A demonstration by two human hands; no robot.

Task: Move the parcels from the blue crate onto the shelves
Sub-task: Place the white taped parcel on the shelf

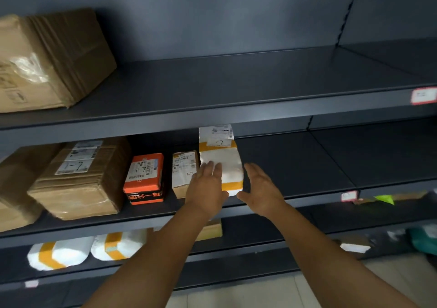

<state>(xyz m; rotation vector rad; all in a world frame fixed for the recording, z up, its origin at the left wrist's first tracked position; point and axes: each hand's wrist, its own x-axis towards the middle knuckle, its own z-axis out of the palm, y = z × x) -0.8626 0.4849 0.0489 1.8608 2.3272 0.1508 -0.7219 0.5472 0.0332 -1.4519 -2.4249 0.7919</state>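
A white padded parcel with yellow tape bands and a shipping label stands on end on the middle shelf, to the right of a row of parcels. My left hand lies flat against its left front, fingers straight and spread. My right hand is open just right of the parcel, with a narrow dark gap between palm and parcel and the thumb near its lower corner. The blue crate is not in view.
On the middle shelf, left of the white parcel, stand a small brown box, an orange box and two large cartons. The top shelf holds one carton at far left. White padded parcels lie on the lower shelf.
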